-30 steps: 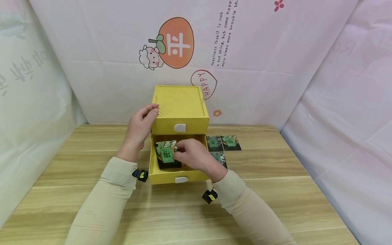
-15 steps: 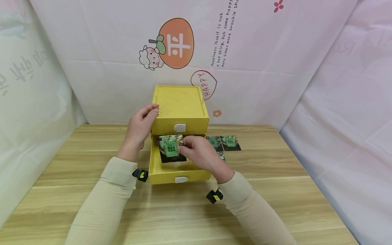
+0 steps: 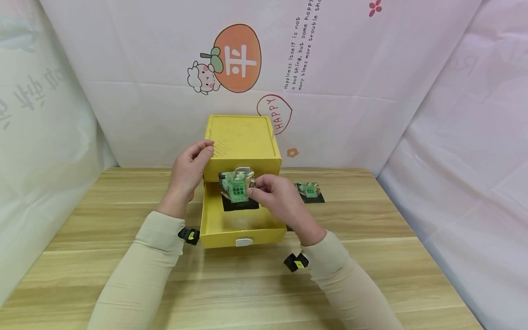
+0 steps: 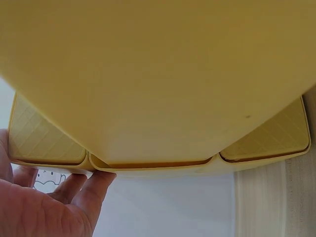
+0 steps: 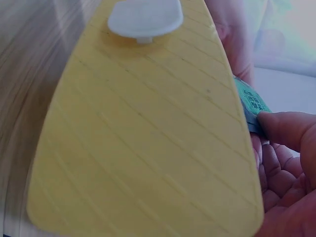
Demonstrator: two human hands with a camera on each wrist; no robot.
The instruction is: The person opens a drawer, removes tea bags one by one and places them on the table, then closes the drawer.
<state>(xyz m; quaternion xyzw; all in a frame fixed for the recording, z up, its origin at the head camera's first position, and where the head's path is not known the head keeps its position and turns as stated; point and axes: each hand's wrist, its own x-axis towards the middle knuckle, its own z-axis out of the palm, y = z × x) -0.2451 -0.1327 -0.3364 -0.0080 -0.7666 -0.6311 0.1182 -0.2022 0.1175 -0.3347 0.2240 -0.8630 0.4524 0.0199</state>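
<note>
A small yellow drawer box (image 3: pixel 243 135) stands on the table, its top drawer shut and the drawer (image 3: pixel 243 238) below it pulled out. My right hand (image 3: pixel 280 201) pinches the right edge of a green-and-black tea sachet (image 3: pixel 238 190) between thumb and fingers, holding it over the pulled-out drawer. In the right wrist view the drawer front hides most of the sachet (image 5: pixel 251 101). My left hand (image 3: pixel 187 169) rests at the box's upper left front corner. Its fingertips touch the top edge and the side wall, as the left wrist view shows from below.
Another tea sachet (image 3: pixel 311 192) lies flat on the wooden table (image 3: pixel 371 256), right of the box. My right hand and forearm cover others there. A white printed backdrop (image 3: pixel 330 91) rises behind the table, with white sheets at both sides.
The right hand has lifted the tea sachet from inside the drawer, up and to the right, so it now overlaps the top drawer's front. The left hand and box have stayed put.
</note>
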